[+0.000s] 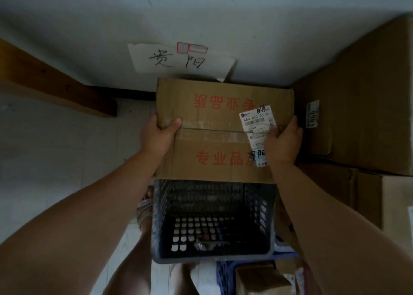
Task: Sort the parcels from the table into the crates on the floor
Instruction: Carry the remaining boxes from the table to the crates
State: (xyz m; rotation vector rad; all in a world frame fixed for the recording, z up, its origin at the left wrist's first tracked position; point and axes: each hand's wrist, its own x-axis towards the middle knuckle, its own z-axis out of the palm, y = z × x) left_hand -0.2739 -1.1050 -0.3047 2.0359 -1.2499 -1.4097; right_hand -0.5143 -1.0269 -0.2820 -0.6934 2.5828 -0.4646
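Brown cardboard parcel (214, 125) with red print and a white shipping label (257, 125) hangs over the far end of the dark perforated plastic crate (212, 223), left hand (161, 131) and right hand (282, 141) clasping its sides. Best to level it, centre it between the crate walls, then lower gently.

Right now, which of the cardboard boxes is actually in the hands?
The box with red printed characters, above the dark crate; left hand and right hand grip its sides. The plain boxes at right sit untouched.
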